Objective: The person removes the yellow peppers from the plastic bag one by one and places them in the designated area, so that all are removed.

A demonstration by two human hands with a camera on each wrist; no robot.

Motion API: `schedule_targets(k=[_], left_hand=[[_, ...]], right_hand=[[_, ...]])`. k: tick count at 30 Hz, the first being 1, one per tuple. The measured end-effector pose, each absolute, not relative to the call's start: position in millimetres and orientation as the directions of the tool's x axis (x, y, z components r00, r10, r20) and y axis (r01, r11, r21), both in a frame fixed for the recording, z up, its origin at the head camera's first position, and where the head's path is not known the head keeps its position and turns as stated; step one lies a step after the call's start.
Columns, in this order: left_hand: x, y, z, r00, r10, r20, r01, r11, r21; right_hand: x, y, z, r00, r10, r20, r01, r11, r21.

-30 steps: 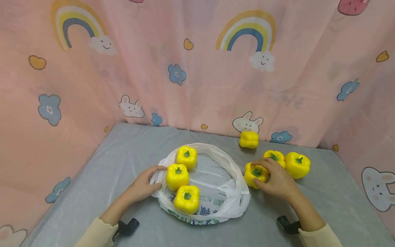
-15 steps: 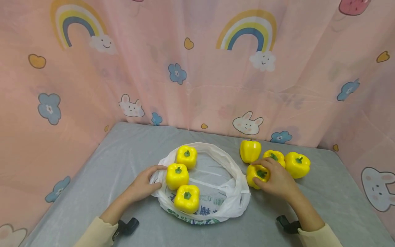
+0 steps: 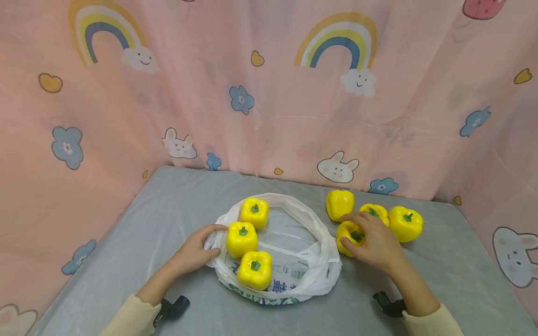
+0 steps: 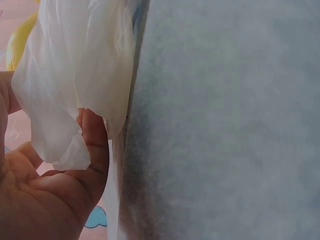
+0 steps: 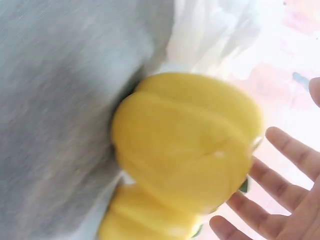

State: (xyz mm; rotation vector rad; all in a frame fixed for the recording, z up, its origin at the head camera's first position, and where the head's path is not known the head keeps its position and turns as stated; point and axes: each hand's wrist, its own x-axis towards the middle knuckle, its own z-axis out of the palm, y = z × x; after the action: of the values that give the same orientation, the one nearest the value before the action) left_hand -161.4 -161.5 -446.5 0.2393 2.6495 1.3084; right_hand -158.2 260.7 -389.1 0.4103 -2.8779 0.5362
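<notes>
My left hand (image 3: 195,249) grips the left rim of a white plastic bag (image 3: 323,275), which lies spread open. Up close in the left wrist view, curled fingers and thumb hold its thin film (image 4: 85,70). Three yellow bell peppers sit inside the bag along its left side, the nearest one (image 3: 254,270) by the front rim. My right hand (image 3: 376,245) hovers at another yellow bell pepper (image 3: 346,233) just right of the bag. In the right wrist view its fingers are spread loosely beside that bell pepper (image 5: 185,140), not curled round it.
Around my right hand stand more yellow bell peppers: one at the back (image 3: 340,205), one partly behind my fingers (image 3: 376,212), one farther right (image 3: 405,225). A grey cloth (image 3: 126,261) covers the table. Pink printed curtains (image 3: 277,126) enclose the back and sides.
The back bell pepper has dropped nearer and changed how it lies. The one by my right hand has tilted and shifted slightly right; that hand's thumb has eased away. My left hand stays put.
</notes>
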Motion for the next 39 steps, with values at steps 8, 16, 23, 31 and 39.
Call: schedule_targets(k=[8, 16, 23, 31, 39], left_hand=[[-161.9, -161.6, -445.2, -0.971, 0.222, -0.089, 0.066, 0.604, 0.794], [-161.9, -161.6, -445.8, -0.97, 0.225, -0.086, 0.071, 0.608, 0.791], [-161.8, -161.7, -445.7, -0.97, 0.227, -0.081, 0.076, 0.608, 0.791], [-161.5, -162.4, -445.2, -0.97, 0.234, -0.069, 0.091, 0.608, 0.789], [-161.4, -162.1, -444.8, -0.97, 0.232, -0.073, 0.086, 0.608, 0.79]], right_hand=[[-152.5, 233.8, -380.6, -0.913, -0.282, 0.295, -0.383, 0.841, -0.383], [-143.0, 197.3, -375.1, -0.865, -0.358, 0.351, -0.493, 0.732, -0.47], [-137.3, 168.4, -377.9, -0.845, -0.419, 0.333, -0.535, 0.669, -0.516], [-130.2, 141.3, -383.4, -0.828, -0.489, 0.275, -0.549, 0.602, -0.58], [-125.1, 124.1, -394.4, -0.82, -0.547, 0.169, -0.518, 0.583, -0.626]])
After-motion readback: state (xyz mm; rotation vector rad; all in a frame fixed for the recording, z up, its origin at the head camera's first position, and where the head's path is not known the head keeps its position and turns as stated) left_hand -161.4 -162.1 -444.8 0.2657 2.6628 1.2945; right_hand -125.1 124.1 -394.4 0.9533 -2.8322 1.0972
